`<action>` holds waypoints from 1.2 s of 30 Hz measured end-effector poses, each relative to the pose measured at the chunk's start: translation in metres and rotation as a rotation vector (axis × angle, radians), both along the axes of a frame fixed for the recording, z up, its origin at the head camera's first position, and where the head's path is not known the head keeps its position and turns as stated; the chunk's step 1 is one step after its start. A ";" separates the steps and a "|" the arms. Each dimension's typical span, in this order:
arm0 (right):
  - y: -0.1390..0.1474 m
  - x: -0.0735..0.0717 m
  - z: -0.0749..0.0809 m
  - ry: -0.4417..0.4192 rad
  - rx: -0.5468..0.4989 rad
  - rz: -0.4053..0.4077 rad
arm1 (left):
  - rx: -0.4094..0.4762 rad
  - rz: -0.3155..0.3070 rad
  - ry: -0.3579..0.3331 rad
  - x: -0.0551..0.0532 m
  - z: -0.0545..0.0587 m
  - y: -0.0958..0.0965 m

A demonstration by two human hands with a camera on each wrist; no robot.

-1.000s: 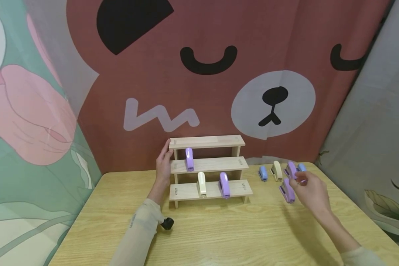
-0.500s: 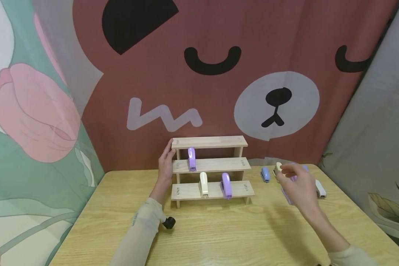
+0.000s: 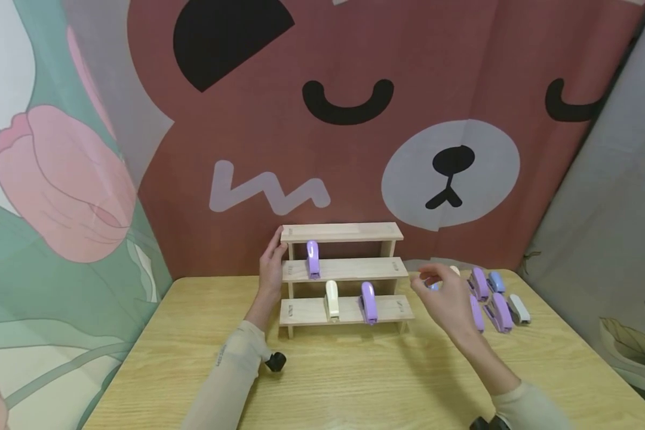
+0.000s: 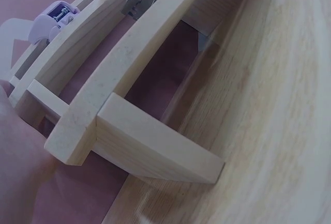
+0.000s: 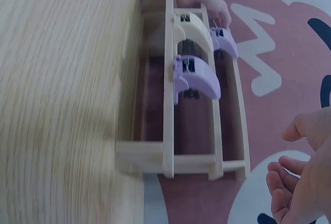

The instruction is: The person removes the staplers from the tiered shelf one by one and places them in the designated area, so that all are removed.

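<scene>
A three-step wooden shelf (image 3: 349,269) stands on the table. My left hand (image 3: 271,272) grips its left end near the top board, and in the left wrist view part of that hand (image 4: 23,157) lies against the wood. On the bottom step stand a cream stapler (image 3: 331,300) and a purple stapler (image 3: 368,303). Another purple stapler (image 3: 313,259) is on the middle step, toward the left. My right hand (image 3: 446,298) hovers just right of the shelf, fingers loosely bent. In the right wrist view the right hand (image 5: 305,172) has thumb and fingers apart, with nothing between them.
Right of the shelf, several staplers stand on the table (image 3: 355,382): purple ones (image 3: 498,313), a blue one (image 3: 496,282) and a whitish one (image 3: 518,309). My right hand partly hides a blue stapler (image 3: 434,286) and a cream one (image 3: 454,270). A bear-print curtain (image 3: 247,131) hangs behind.
My right hand has moved left, away from the stapler group toward the shelf, uncovering purple and whitish staplers. My left hand stays at the shelf's end. The head view has shifted slightly.
</scene>
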State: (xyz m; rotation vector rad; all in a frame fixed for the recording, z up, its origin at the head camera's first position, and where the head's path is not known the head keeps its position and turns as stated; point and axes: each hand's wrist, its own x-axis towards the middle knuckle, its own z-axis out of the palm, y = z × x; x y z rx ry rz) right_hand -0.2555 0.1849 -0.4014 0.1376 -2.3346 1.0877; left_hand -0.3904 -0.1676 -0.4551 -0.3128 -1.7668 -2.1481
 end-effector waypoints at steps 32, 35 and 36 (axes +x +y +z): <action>-0.113 -0.027 -0.006 -0.073 -0.093 0.221 | 0.017 -0.010 0.016 -0.006 -0.003 0.000; -0.123 -0.029 -0.006 -0.068 -0.087 0.238 | 0.021 -0.021 0.010 0.004 0.006 0.001; -0.126 -0.030 -0.006 -0.065 -0.085 0.245 | 0.020 -0.018 0.008 0.008 0.009 0.002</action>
